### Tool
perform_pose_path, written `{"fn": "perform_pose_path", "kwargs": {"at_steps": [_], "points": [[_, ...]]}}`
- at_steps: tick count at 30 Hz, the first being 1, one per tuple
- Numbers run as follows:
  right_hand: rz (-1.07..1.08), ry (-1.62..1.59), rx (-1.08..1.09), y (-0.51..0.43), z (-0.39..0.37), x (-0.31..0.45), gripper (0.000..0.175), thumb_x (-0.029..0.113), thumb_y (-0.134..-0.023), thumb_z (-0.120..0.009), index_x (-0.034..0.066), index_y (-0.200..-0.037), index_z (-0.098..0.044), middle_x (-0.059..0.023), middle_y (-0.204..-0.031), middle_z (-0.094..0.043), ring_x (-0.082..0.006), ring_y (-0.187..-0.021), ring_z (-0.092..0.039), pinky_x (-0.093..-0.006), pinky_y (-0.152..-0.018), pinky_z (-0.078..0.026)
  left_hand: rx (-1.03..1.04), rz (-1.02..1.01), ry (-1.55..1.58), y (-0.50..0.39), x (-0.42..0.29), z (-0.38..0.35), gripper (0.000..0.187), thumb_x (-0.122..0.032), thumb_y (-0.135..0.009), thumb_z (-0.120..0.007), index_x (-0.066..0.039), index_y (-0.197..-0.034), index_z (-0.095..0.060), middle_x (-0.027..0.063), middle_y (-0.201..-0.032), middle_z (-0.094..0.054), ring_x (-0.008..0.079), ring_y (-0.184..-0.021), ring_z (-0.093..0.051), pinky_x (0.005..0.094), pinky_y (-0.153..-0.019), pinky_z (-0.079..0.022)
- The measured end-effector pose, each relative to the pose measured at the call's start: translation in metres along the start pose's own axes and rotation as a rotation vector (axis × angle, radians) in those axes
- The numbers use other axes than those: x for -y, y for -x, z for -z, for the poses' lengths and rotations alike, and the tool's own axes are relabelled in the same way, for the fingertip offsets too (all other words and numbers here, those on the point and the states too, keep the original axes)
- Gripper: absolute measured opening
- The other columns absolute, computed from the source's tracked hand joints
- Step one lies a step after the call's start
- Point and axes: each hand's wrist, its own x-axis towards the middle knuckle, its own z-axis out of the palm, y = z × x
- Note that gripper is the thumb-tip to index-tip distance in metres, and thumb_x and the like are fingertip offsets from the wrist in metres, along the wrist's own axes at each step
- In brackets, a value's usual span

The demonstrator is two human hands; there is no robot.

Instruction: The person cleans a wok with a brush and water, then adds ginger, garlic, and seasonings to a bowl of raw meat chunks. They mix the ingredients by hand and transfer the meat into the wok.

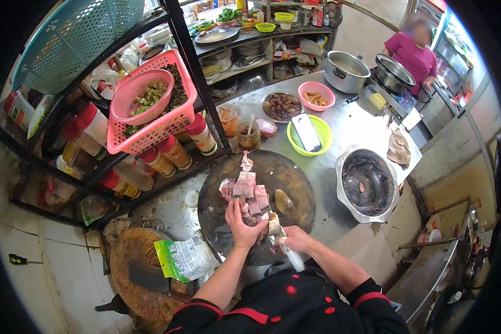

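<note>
Chunks of pale pink raw flesh (247,185), probably fish, lie in a row on a round dark chopping board (302,183). My left hand (243,225) presses on the near end of the row, thumb and fingers around the pieces. In my right hand (297,239) is the white handle of a knife (294,258). Its blade is mostly hidden beside an end piece with patterned skin (274,224). A yellowish-brown lump (283,202) rests to the right of the chunks, and a pale scrap (246,162) lies at their far end.
A metal basin (341,200) stands right of the board. Beyond it are a green basket (326,144) with a phone (305,132) across it, and jars (248,132). At left are a black rack (177,173) and a wooden block (121,259) bearing a cleaver (148,275). A person (415,54) stands far right.
</note>
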Motion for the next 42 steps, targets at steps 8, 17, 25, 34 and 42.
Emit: {"fn": "perform_pose_path", "kwargs": {"at_steps": [8,17,25,34,42], "points": [[0.124,-0.078,-0.004,0.032,0.013,0.017,0.017,0.015,-0.089,-0.057,0.0038,-0.098,-0.065,-0.0024,-0.079,-0.067,-0.0113,-0.07,-0.061,-0.0288,-0.064,-0.049,-0.026,-0.155,-0.017,-0.012,-0.042,0.006,0.102,-0.036,-0.055,-0.082,-0.001,-0.138,-0.034,0.0237,-0.143,-0.028,0.0423,-0.131,-0.025,0.0513,-0.109,-0.022],[0.238,-0.163,-0.353,0.105,0.079,-0.003,0.012,0.015,-0.086,-0.06,0.0028,-0.083,-0.058,-0.0031,-0.068,-0.058,-0.013,-0.059,-0.056,-0.0305,-0.057,-0.047,0.179,-0.316,0.101,-0.043,-0.154,-0.066,0.1,-0.033,-0.058,-0.081,0.001,-0.139,-0.033,0.0205,-0.143,-0.031,0.0354,-0.133,-0.026,0.0435,-0.11,-0.022],[0.038,-0.029,-0.714,0.203,0.206,-0.03,0.012,0.009,-0.079,-0.057,-0.0016,-0.081,-0.063,-0.0072,-0.068,-0.06,-0.0167,-0.06,-0.059,-0.0338,-0.056,-0.049,0.447,-0.226,0.455,-0.032,-0.237,-0.253,0.092,-0.032,-0.056,-0.082,0.0,-0.132,-0.04,0.0195,-0.131,-0.044,0.0366,-0.123,-0.037,0.0453,-0.106,-0.027],[-0.233,0.659,-1.266,0.219,0.224,-0.015,0.026,0.018,-0.074,-0.061,-0.0006,-0.09,-0.065,-0.0258,-0.081,-0.064,-0.0408,-0.078,-0.062,-0.0438,-0.072,-0.049,0.864,0.384,0.563,-0.047,-0.234,-0.244,0.067,-0.026,-0.072,-0.074,0.001,-0.128,-0.051,0.0173,-0.118,-0.06,0.0242,-0.107,-0.059,0.034,-0.092,-0.045],[0.113,0.047,-0.853,0.177,0.167,-0.003,0.01,0.01,-0.082,-0.061,0.0001,-0.083,-0.063,-0.0017,-0.064,-0.059,-0.0117,-0.059,-0.054,-0.0301,-0.055,-0.044,0.659,0.419,0.323,-0.068,-0.112,-0.083,0.054,-0.021,-0.079,-0.07,0.003,-0.125,-0.054,0.0107,-0.103,-0.067,0.0165,-0.086,-0.064,0.0306,-0.08,-0.051]]}}
